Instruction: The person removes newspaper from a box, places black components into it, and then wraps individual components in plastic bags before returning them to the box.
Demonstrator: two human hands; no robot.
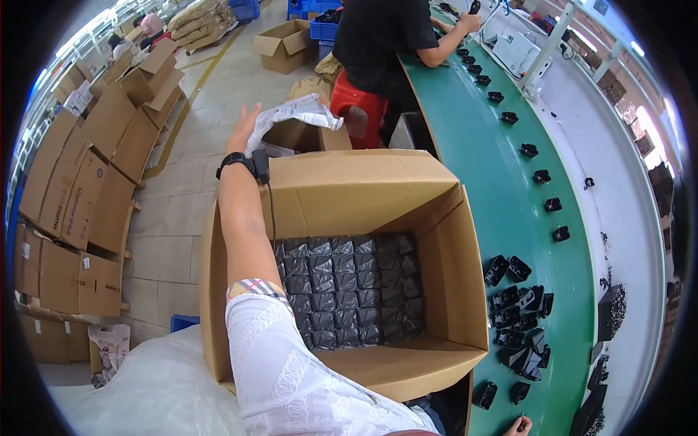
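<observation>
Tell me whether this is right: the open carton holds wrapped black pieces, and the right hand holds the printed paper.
Not quite: the hand is wrong. The head view shows the left hand holding the printed paper; the open carton does hold wrapped black pieces.

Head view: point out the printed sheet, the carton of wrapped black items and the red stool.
Printed sheet (299, 111), head view: middle of its visible face.
Carton (345, 203), head view: far inner wall.
Red stool (362, 102), head view: side below the seat.
</observation>
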